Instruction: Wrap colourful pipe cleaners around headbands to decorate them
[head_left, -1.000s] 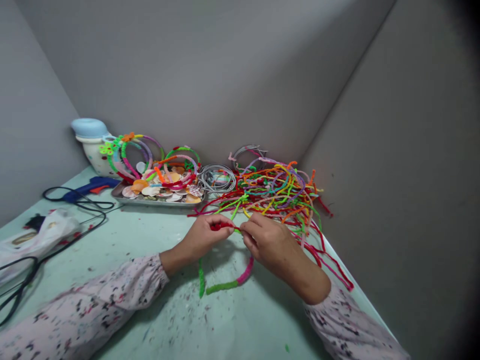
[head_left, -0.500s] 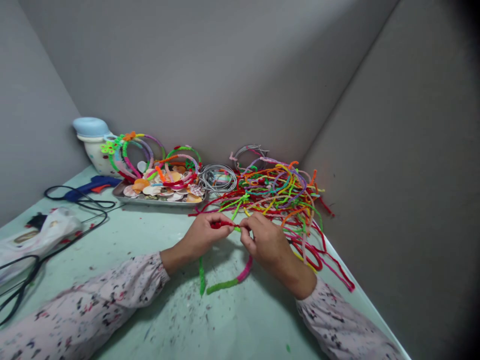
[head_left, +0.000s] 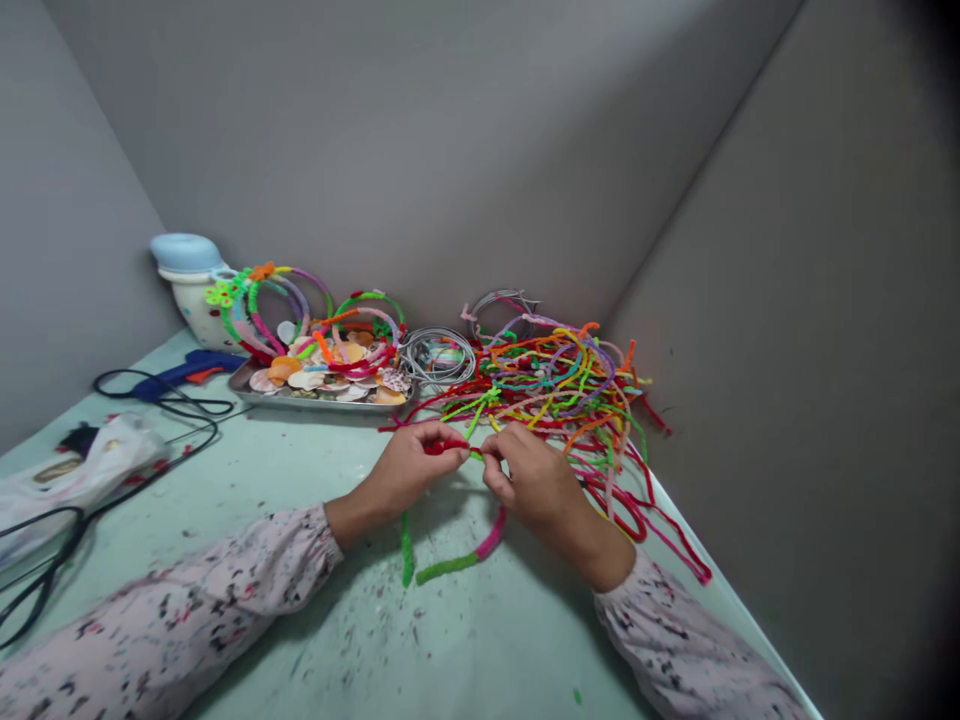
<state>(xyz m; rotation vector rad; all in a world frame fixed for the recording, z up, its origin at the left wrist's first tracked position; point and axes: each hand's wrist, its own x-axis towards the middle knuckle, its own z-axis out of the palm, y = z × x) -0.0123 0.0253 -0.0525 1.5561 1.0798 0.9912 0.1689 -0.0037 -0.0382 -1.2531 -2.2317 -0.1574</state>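
Observation:
My left hand [head_left: 411, 468] pinches a red pipe cleaner [head_left: 436, 449] between thumb and forefinger. Opposite it, my right hand [head_left: 534, 482] is closed on the same red strand, close to the left fingertips, where a bit of green shows beside the red. Below the hands hangs a bent, pipe-cleaner-covered hoop [head_left: 450, 566], green with a pink stretch, its two green ends apart. Its upper part is hidden behind my fingers, so I cannot tell exactly how it joins the red strand.
A heap of coloured pipe cleaners [head_left: 555, 370] lies behind my right hand, beside coiled grey wire [head_left: 439, 357]. A metal tray [head_left: 322, 402] holds shells and decorated hoops. Leftward are a blue glue gun [head_left: 176, 376], black cable [head_left: 206, 430], plastic bag [head_left: 124, 450] and blue-lidded container [head_left: 196, 295].
Both hands keep their pinch at nearly the same spot, with only slight finger movement at the red strand. The whole view has shifted a few pixels.

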